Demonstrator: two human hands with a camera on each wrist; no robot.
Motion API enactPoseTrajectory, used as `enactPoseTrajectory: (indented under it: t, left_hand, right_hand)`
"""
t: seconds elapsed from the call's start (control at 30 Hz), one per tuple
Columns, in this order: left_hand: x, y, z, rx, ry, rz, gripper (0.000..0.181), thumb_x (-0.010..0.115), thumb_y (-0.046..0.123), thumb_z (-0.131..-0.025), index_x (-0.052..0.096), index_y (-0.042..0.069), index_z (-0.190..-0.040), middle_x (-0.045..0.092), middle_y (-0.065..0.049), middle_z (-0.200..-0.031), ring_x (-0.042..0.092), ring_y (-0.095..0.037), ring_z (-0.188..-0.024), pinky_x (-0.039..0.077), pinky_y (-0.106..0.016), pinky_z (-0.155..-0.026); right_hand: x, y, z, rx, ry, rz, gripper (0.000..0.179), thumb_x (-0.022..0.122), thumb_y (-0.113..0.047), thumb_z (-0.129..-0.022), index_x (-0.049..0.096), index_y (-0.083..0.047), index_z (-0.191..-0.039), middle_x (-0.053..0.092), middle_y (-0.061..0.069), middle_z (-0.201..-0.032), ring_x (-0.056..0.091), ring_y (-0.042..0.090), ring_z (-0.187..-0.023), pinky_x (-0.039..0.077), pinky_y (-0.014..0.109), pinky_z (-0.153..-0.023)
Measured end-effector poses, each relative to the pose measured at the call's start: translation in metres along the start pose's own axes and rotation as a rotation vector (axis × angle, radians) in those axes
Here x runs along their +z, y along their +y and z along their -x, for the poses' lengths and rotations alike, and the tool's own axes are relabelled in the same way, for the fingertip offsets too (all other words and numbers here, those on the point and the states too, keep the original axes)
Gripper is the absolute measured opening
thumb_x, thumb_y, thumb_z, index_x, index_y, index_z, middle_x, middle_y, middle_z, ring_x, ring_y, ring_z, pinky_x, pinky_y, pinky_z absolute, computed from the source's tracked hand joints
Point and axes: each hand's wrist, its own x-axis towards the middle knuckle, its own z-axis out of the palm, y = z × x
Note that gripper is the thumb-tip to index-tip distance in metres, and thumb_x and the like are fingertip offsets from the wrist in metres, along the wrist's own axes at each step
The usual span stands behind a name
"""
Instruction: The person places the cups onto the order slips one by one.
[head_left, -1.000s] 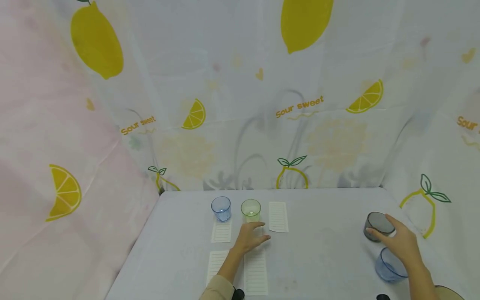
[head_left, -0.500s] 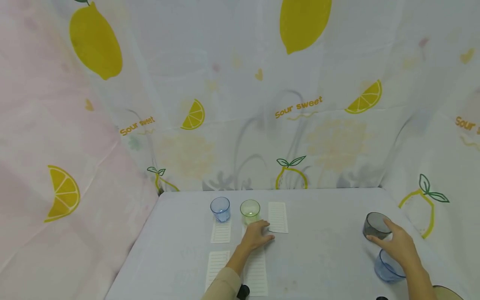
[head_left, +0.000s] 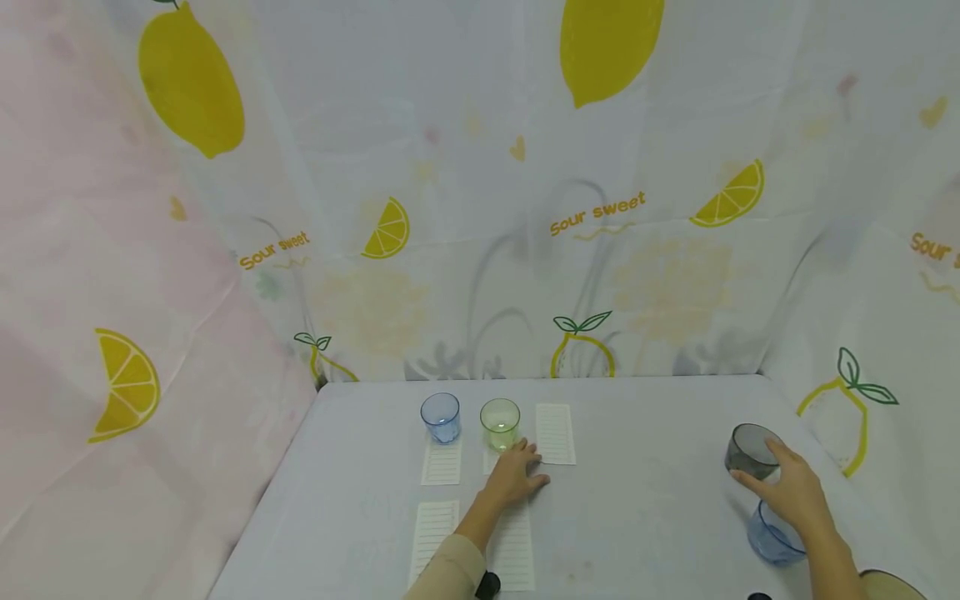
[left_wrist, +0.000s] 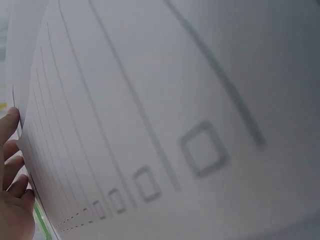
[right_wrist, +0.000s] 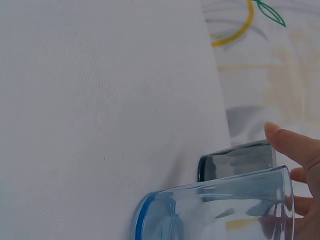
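Both hands (head_left: 513, 475) (head_left: 795, 492) spread loosely by green and grey glasses (head_left: 500, 427) (head_left: 744, 454) on a white table (head_left: 645, 508) before lemon-printed cloth (head_left: 480, 167).

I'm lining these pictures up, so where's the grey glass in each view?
Head: the grey glass is at the lower right.
Left wrist: not in it.
Right wrist: lower right, partly behind the nearer blue glass.
Landmark: that blue glass, just in front of the grey one; only the head and right wrist views share it.

Hands (head_left: 512, 477) (head_left: 793, 492) over a table (head_left: 637, 517), left beside a green glass (head_left: 500, 421), right at a grey one (head_left: 744, 454)
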Motion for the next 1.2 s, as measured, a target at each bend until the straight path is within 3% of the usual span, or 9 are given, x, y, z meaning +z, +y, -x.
enactPoseTrajectory:
  t: [0.57, 0.8, 1.03, 1.2]
  left_hand:
    - [0.0, -0.002, 0.008, 0.029, 0.026, 0.001, 0.035, 0.071, 0.027, -0.083, 0.068, 0.005, -0.11, 0.062, -0.013, -0.124, 0.05, -0.035, -0.123, 0.041, -0.046, -0.101]
    - [-0.003, -0.003, 0.013, 0.0, 0.012, 0.042, 0.035, 0.071, 0.026, -0.083, 0.067, 0.006, -0.112, 0.062, -0.013, -0.124, 0.05, -0.034, -0.123, 0.041, -0.047, -0.101]
    - [-0.005, -0.001, 0.011, 0.05, 0.047, 0.045, 0.034, 0.071, 0.024, -0.083, 0.066, 0.005, -0.111, 0.063, -0.014, -0.121, 0.052, -0.033, -0.121, 0.041, -0.046, -0.102]
    - [-0.002, 0.0, 0.007, 0.063, -0.014, 0.008, 0.038, 0.065, 0.027, -0.088, 0.064, 0.004, -0.118, 0.056, -0.017, -0.13, 0.046, -0.034, -0.127, 0.036, -0.045, -0.107]
  right_hand:
    - [0.0, -0.004, 0.001, 0.032, -0.07, -0.008, 0.086, 0.062, -0.039, -0.088, 0.024, 0.025, -0.131, 0.023, 0.053, -0.126, 0.027, 0.067, -0.113, 0.029, 0.072, -0.092]
    - [0.0, -0.003, 0.001, 0.019, -0.038, 0.006, 0.086, 0.063, -0.039, -0.087, 0.026, 0.025, -0.13, 0.026, 0.054, -0.125, 0.029, 0.067, -0.112, 0.03, 0.072, -0.091]
    - [0.004, -0.003, -0.001, 0.024, 0.034, 0.008, 0.083, 0.066, -0.039, -0.085, 0.031, 0.023, -0.128, 0.025, 0.055, -0.123, 0.029, 0.068, -0.109, 0.029, 0.075, -0.089]
    - [0.007, -0.002, -0.004, 0.029, 0.045, 0.005, 0.082, 0.066, -0.038, -0.084, 0.031, 0.022, -0.128, 0.024, 0.056, -0.123, 0.028, 0.069, -0.109, 0.028, 0.075, -0.089]
